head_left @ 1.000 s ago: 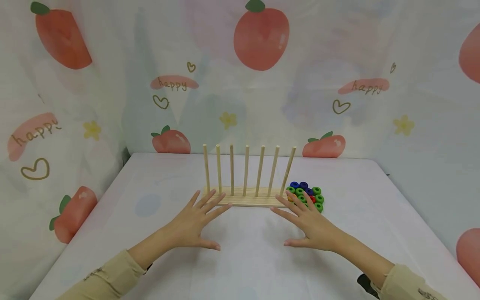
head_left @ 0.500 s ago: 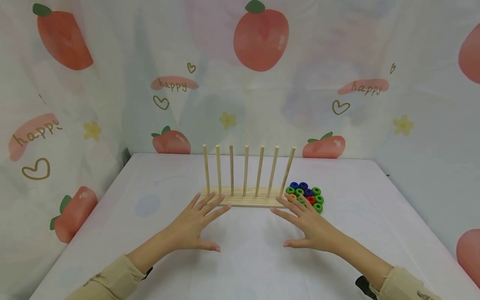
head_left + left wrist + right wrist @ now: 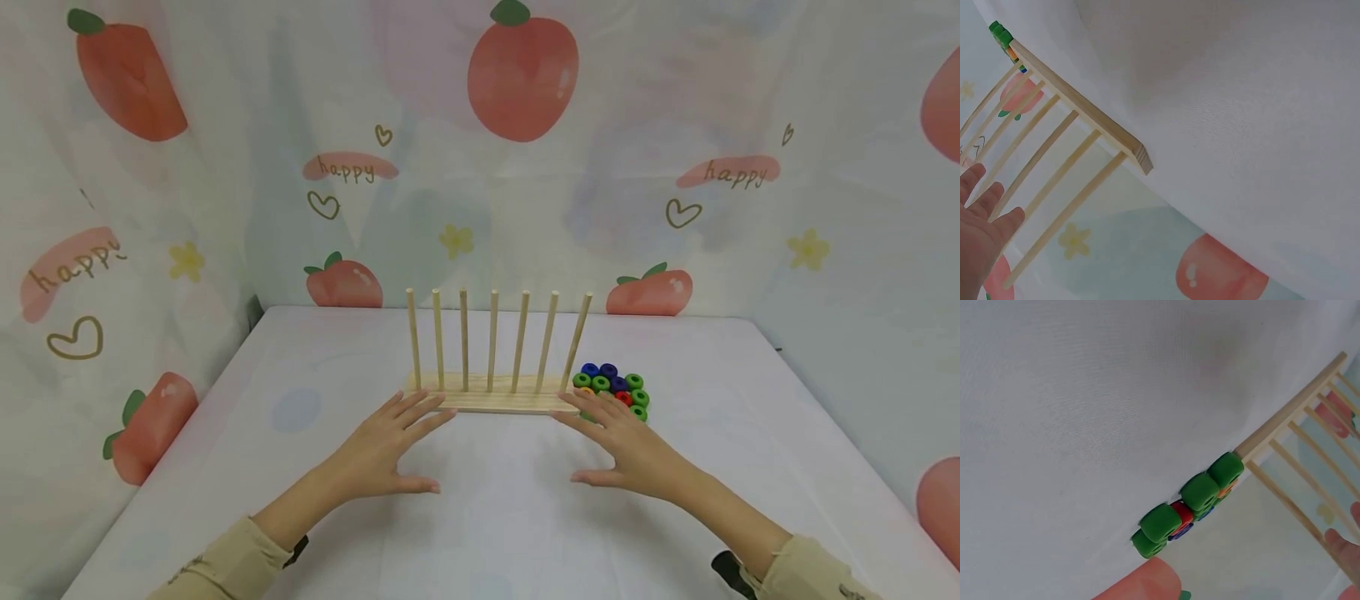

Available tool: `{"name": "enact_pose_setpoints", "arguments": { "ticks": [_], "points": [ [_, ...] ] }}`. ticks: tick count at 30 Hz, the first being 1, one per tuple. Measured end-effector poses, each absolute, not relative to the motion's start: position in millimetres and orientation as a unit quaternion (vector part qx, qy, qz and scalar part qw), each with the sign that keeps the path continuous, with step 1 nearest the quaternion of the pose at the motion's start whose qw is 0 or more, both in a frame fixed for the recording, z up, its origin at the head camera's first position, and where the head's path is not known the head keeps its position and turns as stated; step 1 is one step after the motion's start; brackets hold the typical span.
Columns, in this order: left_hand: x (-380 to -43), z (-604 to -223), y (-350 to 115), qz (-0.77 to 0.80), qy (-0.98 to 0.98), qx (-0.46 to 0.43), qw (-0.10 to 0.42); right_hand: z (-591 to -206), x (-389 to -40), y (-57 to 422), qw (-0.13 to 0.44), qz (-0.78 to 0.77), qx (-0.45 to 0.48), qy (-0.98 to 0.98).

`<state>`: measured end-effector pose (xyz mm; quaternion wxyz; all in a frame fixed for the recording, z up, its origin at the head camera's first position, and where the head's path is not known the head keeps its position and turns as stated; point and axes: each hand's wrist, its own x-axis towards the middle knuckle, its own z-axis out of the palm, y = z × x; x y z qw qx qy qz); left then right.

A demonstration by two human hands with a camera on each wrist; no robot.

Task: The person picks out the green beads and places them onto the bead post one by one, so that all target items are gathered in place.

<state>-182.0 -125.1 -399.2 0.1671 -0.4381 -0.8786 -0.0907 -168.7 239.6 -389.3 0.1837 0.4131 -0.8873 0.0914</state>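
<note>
A wooden peg rack [image 3: 502,402] with several upright dowels stands mid-table in the head view. Against its right end lies a cluster of ring beads [image 3: 635,382] in green, blue, red and orange. My left hand [image 3: 378,446] hovers in front of the rack's left end, fingers spread, holding nothing. On the other side my right hand [image 3: 630,450] hovers in front of the beads with fingers extended, hiding some of them. The left wrist view shows the rack's base [image 3: 1079,103] and a few fingertips. In the right wrist view, green beads [image 3: 1160,523] sit beside the rack.
A white cloth covers the table [image 3: 495,517]. Behind it and at the sides hangs a curtain [image 3: 525,217] printed with fruit, hearts and flowers. The table's back edge runs behind the rack.
Both hands have sunk slightly and drawn back a little, their fingers bending a bit more. The rack and beads have stayed in place.
</note>
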Motion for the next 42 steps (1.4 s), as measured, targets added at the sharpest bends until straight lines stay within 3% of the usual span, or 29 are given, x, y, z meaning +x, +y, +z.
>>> {"name": "enact_pose_setpoints", "arguments": {
  "ticks": [12,26,34,42],
  "points": [
    [-186.5,-393.0,-130.1,-0.14,-0.878,-0.416,0.189,-387.9,-173.4,249.9,0.226,0.113,0.391,-0.885],
    [-197.3,-393.8,-163.9,-0.188,-0.912,-0.304,0.201,-387.5,-180.0,262.5,0.256,0.136,0.375,-0.88],
    [-209.2,-400.7,-173.6,-0.185,-0.927,-0.271,0.184,-389.0,-182.6,272.8,0.28,0.128,0.359,-0.881],
    [-219.8,-403.1,-173.8,-0.175,-0.936,-0.267,0.149,-391.3,-181.1,284.5,0.267,0.132,0.33,-0.896]
  ]
}}
